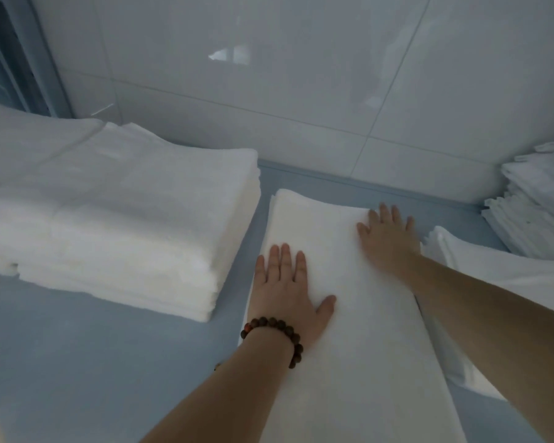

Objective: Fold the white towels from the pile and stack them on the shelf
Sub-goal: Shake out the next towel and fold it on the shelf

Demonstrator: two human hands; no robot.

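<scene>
The glossy white tiled wall (269, 75) fills the upper part of my view, and below it lies the blue-grey tabletop (77, 362). On its left sits a thick stack of folded white towels (135, 225), edges lined up, apart from the piece I am working on. That piece, a long white towel (359, 346) folded into a narrow strip, lies flat on the tabletop straight ahead of me, running from the near edge of my view toward the wall. To its right, another white cloth (493, 266) lies loosely spread, partly under my right forearm, and a rumpled pile of white towels (538, 199) stands at the far right against the wall. My left hand (285, 289) lies palm down on the strip's left side, fingers straight and slightly spread. My right hand (387, 238) lies flat near the strip's far right corner, fingers spread, a little blurred. A dark beaded bracelet (275, 327) circles my left wrist.
</scene>
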